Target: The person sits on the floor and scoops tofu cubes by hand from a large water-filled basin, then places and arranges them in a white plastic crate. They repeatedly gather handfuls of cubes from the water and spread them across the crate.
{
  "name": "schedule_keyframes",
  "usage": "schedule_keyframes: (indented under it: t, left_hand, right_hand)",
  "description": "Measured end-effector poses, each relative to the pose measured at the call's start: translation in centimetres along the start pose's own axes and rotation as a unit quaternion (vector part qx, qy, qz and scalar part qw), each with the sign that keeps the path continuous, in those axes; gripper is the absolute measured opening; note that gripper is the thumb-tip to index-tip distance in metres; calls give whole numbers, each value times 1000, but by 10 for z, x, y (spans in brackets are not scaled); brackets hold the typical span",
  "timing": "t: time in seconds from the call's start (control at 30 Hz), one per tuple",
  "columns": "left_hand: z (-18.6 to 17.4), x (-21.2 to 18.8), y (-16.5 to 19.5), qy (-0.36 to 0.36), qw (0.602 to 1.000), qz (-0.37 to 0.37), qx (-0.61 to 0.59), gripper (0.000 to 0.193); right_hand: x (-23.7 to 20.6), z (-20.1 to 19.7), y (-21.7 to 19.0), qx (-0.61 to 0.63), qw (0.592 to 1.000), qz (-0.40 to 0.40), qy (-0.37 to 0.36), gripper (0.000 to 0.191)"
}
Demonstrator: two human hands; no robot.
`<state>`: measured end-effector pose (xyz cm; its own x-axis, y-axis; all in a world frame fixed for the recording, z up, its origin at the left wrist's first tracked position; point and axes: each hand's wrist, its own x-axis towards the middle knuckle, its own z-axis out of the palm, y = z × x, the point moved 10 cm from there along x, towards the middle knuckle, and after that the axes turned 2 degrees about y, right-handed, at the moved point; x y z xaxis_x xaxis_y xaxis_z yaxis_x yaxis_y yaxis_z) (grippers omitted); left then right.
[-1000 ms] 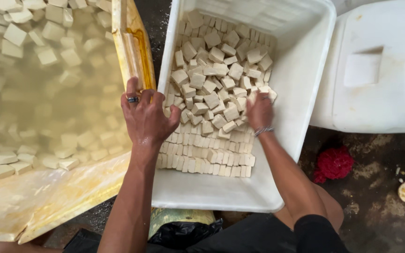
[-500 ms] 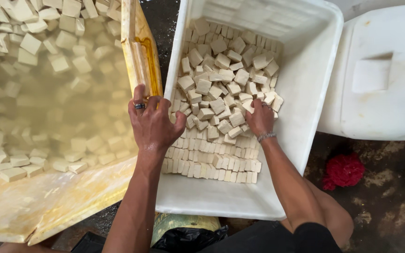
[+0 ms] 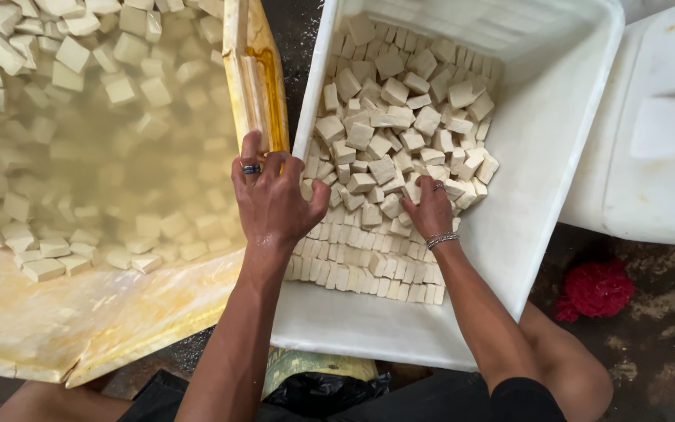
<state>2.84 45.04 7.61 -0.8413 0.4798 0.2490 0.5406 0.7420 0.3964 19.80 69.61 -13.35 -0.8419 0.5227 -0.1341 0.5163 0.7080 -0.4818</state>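
1. Two tubs on dark, stained floor (image 3: 666, 312): white plastic crate (image 3: 564, 156), yellowish vat (image 3: 80, 320) of cloudy water.
2. Pale, smooth tofu cubes (image 3: 400, 117) heaped inside crate.
3. Left hand (image 3: 275, 203) spread open on crate rim; right hand (image 3: 430, 209) curled around cubes.

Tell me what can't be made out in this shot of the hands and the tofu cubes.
Head view only:
- Right hand: fingertips buried among the tofu cubes, so any grip is hidden.
- Left hand: palm faces down on the white tub rim; what's beneath is covered.
- Yellow tank: cloudy water blurs the sunken cubes; top and left edges cut it off.
- White container: cropped on the right.
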Motion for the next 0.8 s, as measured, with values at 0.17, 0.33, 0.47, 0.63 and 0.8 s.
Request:
schedule_keyframes:
  t: [0.17, 0.33, 0.47, 0.63, 0.8]
  left_hand:
    - [1, 1, 1, -2, 1000, 9, 17, 27]
    - [4, -1, -3, -14, 1000, -5, -7, 24]
    - [7, -1, -5, -22, 1000, -9, -3, 26]
    - [9, -4, -9, -24, 999, -21, -7, 23]
    - [7, -5, -11, 0, 1000, -24, -18, 28]
  right_hand:
    - [8, -9, 1, 49, 996, 63, 37, 44]
    - [25, 5, -52, 84, 991, -52, 86, 39]
    - [37, 16, -73, 117, 986, -88, 82, 53]
    - [45, 17, -74, 92, 988, -109, 50, 59]
    - [51, 24, -27, 200, 972, 114, -41, 58]
